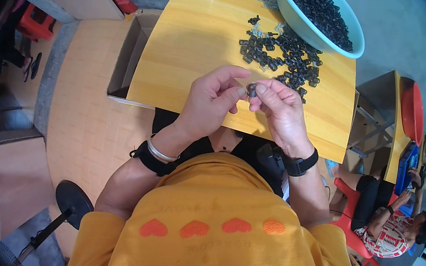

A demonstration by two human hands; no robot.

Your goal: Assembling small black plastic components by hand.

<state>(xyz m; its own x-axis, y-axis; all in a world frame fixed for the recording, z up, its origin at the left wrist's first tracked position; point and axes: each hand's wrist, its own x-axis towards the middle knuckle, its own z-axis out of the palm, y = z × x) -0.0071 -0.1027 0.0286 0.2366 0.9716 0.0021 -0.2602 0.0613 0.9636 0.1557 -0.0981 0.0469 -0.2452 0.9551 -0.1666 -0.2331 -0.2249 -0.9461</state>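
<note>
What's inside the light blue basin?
A heap of small black parts. It covers the bottom of the basin, so anything beneath can't be seen; the picture's top edge cuts off the far side.

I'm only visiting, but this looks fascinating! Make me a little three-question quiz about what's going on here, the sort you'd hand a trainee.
1. What is pinched between the thumb and fingers of the right hand?

2. True or false: the pale blue basin is heaped with black pieces.

3. Compared with the basin, the loose black pile on the wooden table lies:
A) farther from the right hand
B) nearer to the right hand
C) underneath the basin

Key:
1. A small black part
2. True
3. B
</note>
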